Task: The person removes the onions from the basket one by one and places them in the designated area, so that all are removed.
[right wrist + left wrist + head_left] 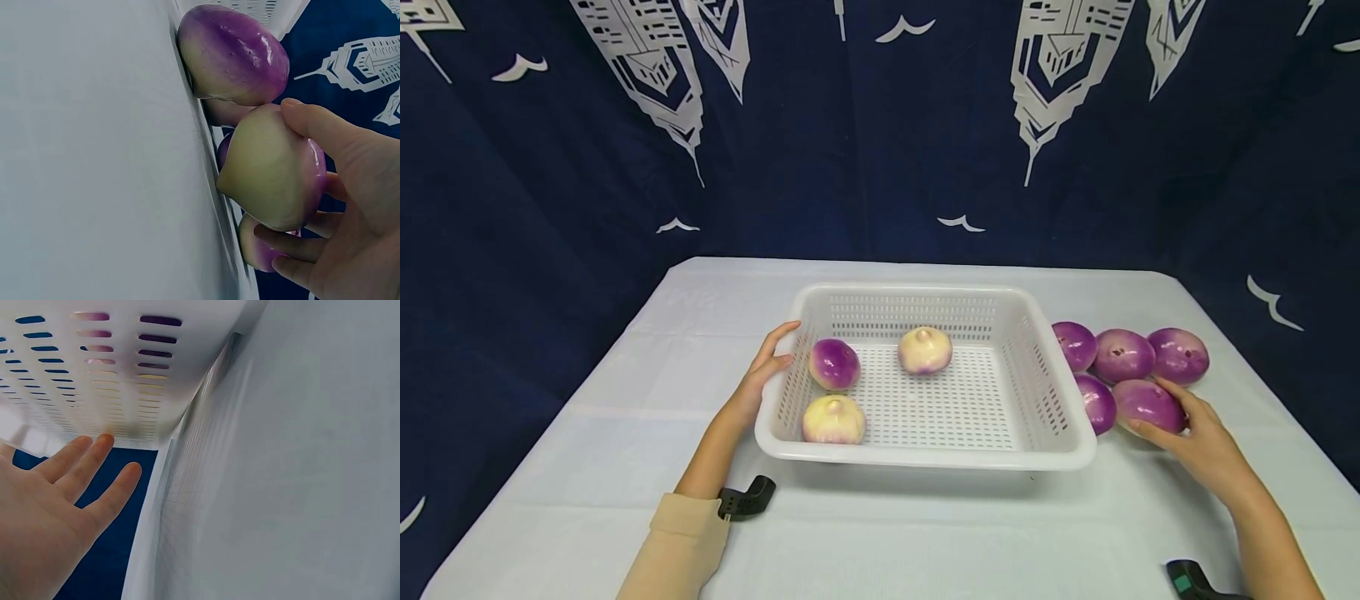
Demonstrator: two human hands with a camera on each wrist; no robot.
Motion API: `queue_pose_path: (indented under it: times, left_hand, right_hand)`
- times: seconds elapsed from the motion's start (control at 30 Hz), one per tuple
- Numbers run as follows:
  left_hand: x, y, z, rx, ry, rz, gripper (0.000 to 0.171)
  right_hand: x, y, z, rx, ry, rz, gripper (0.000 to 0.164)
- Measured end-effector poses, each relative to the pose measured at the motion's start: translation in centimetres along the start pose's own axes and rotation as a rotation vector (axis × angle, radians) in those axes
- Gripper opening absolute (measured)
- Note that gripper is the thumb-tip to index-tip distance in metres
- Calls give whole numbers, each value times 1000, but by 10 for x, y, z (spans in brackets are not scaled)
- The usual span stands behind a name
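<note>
My right hand (pixel 1202 437) grips a purple-and-white turnip (pixel 1146 406) at the right of the table, its thumb on the near side and fingers round the far side. In the right wrist view the pale, pointed end of this turnip (pixel 269 169) shows between thumb and fingers. My left hand (pixel 763 375) rests against the left rim of a white perforated plastic basket (pixel 925 460). Its fingers (pixel 115 497) are straight beside the basket wall in the left wrist view. Inside the basket sit two pale-topped turnips (pixel 925 350) and one purple-topped turnip (pixel 834 364).
Several more turnips (pixel 1123 356) cluster beside the basket's right wall, touching or nearly touching the one in my right hand. A white cloth covers the table (pixel 910 533). Behind it hangs a dark blue curtain (pixel 865 150) with white prints.
</note>
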State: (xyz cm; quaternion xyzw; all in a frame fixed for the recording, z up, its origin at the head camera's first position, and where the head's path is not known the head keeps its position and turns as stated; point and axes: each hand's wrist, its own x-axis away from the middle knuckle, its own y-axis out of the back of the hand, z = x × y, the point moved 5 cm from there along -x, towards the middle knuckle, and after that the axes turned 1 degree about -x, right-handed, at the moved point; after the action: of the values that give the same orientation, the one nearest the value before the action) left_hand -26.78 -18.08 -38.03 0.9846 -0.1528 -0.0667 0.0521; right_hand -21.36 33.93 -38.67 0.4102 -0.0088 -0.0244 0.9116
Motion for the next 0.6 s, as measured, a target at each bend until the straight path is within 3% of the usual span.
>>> queue_pose_path:
  times: [0.6]
  left_hand:
    - [2, 0, -3, 26, 21, -3, 57]
  right_hand:
    - [0, 3, 0, 14, 7, -33, 82]
